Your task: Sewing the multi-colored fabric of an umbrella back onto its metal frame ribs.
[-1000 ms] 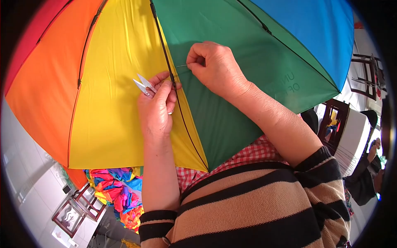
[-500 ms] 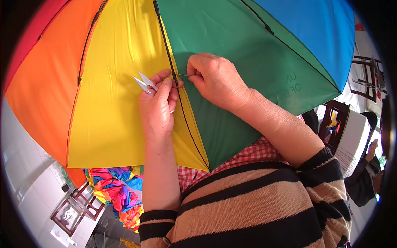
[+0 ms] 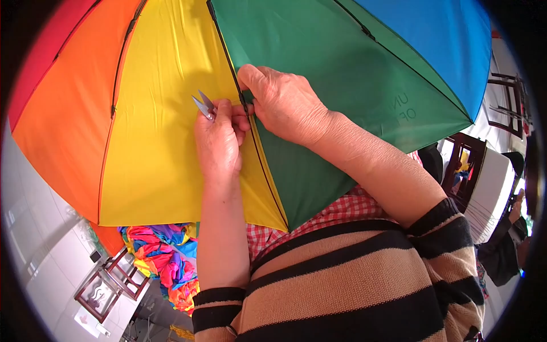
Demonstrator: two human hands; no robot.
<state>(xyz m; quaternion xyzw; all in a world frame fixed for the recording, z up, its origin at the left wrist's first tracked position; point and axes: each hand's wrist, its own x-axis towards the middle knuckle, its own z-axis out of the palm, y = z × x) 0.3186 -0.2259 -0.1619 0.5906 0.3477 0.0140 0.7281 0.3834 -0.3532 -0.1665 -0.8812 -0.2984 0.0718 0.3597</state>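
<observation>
Left hand (image 3: 219, 139) has the snips (image 3: 204, 106), handles mostly buried. Right hand (image 3: 290, 105) is against the black rib (image 3: 227, 52), fingertips hidden, can't tell if they're pinching anything. Umbrella (image 3: 156, 165) spreads under both, top cut off.

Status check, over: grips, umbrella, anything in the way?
Left grip holds snips, close by a rib. Right grip at same rib; anything held is hidden. Umbrella spread, ribs showing. No obstruction seen.
</observation>
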